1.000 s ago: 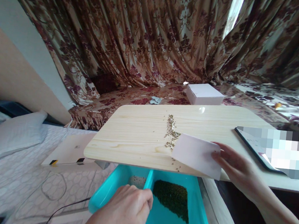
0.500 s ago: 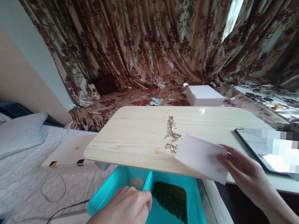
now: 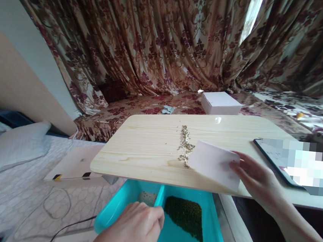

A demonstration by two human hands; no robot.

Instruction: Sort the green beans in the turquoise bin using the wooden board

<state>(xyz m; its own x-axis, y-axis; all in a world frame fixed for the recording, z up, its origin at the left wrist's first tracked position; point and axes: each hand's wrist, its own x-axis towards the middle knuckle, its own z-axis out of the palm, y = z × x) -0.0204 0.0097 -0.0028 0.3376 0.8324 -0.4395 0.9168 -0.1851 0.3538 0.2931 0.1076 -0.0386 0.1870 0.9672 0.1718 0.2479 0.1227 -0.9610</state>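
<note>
My right hand pinches a stiff sheet of white paper between thumb and fingers. The paper's left edge stands against a scattered line of small green-brown grains on the light wooden tabletop. Below the table's front edge is a teal divided bin. A heap of dark green grains lies in its right compartment, and a few pale bits show in the left one. My left hand is closed at the bin's divider, fingertips hidden underneath.
A tablet lies on the table's right side, partly blurred out. Behind the table, a white box and a crumpled pale cloth rest on a patterned cover. To the left, a flat white box and a pillow lie on the bed.
My right hand and the paper have shifted slightly left and away from me, pressing closer to the scattered grains. My left hand and the bin have stayed in place.
</note>
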